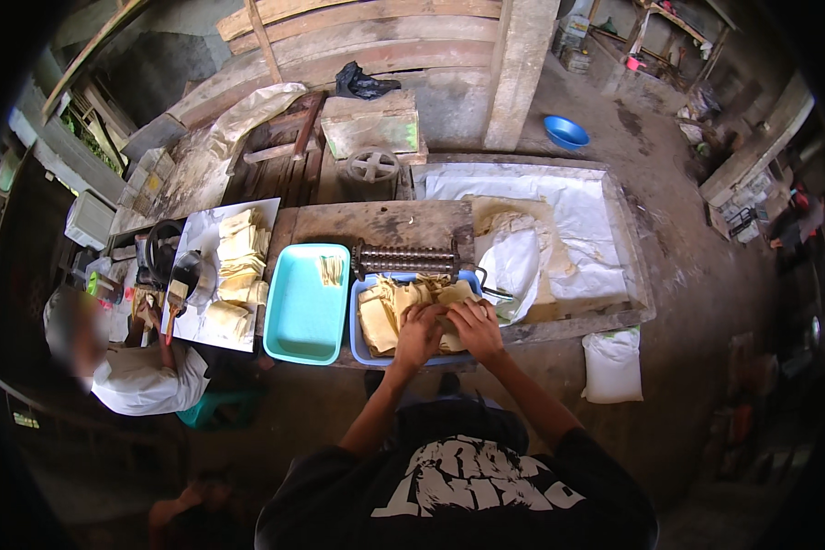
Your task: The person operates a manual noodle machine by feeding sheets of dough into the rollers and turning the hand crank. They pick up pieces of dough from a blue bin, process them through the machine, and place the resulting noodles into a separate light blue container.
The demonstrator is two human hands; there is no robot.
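Hands work together inside the blue tray [365, 353] on the wooden table [376, 222]: left hand [419, 335] and right hand [476, 330] both grip the yellow sheets [380, 321]. Left of this tray stands a turquoise tray [302, 321]; behind it lies a ribbed roller [405, 259], and the dirt floor [687, 302] is on its right.

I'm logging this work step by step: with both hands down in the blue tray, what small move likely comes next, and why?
Probably lift one sheet off. Both the left hand and right hand rest on the pale yellow sheets in the blue tray, fingers meeting over one piece.
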